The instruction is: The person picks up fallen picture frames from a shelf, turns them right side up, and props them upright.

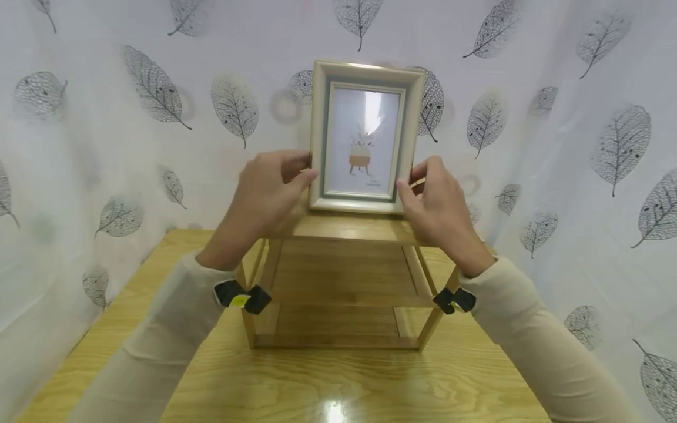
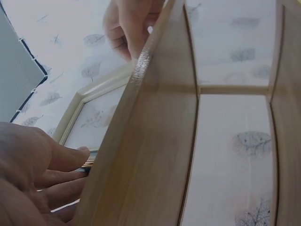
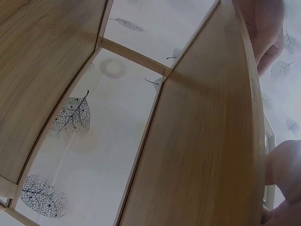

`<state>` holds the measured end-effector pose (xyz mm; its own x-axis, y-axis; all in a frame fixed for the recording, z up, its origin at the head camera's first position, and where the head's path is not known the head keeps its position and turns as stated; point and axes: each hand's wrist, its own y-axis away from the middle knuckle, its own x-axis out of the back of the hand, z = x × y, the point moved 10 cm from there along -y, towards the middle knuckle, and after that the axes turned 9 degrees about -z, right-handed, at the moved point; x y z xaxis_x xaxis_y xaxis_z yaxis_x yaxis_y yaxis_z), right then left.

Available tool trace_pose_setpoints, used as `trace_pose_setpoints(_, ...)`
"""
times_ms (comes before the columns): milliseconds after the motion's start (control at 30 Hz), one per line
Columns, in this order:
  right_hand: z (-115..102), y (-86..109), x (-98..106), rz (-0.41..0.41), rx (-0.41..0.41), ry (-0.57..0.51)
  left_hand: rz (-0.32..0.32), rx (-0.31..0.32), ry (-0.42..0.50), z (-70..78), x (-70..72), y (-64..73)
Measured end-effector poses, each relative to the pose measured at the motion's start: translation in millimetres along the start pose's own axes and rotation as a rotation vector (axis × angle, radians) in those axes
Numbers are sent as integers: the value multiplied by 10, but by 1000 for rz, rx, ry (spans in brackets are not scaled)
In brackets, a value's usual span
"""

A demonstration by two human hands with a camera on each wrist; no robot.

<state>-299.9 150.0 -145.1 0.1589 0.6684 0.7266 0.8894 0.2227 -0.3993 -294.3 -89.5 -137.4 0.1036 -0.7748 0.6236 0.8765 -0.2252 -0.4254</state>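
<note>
A picture frame [image 1: 409,135] with a pale gold border stands nearly upright over the top board of a small wooden shelf rack [image 1: 344,228]. Behind its glass is a print of a planter on legs, partly washed out by glare. My left hand [image 1: 264,191] pinches the lower left edge, thumb in front and fingers partly behind. Opposite it, my right hand [image 1: 436,202] grips the lower right edge in the same way. In the left wrist view the frame [image 2: 75,106] shows between both hands, its bottom hidden by the board. Whether its base touches the board, I cannot tell.
The rack's middle shelf [image 1: 344,270] and bottom shelf [image 1: 338,322] lie below the hands. It stands on a glossy wood-grain table [image 1: 296,388]. A white curtain [image 1: 285,35] printed with dark leaves hangs behind and at both sides. Each wrist bears a dark strapped device.
</note>
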Motion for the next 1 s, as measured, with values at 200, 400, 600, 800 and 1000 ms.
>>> trace_pose_setpoints(200, 6, -21, -8, 9, -5, 8, -99, 69, 138, -81, -113, -100)
trace_pose_setpoints(400, -4, -43, -28, 6, -4, 13, -116, 88, 321, -83, -172, -133)
trace_pose_setpoints(600, -5, -62, -44, 2, -4, 14, -74, 106, 418, -97, -167, -116)
trace_pose_setpoints(800, 4, -79, -67, -16, -4, -17, -42, 107, 510, -121, -165, -108)
trace_pose_setpoints(1000, 5, -76, -74, -25, -16, -5, -22, 102, 549, -163, -150, -96)
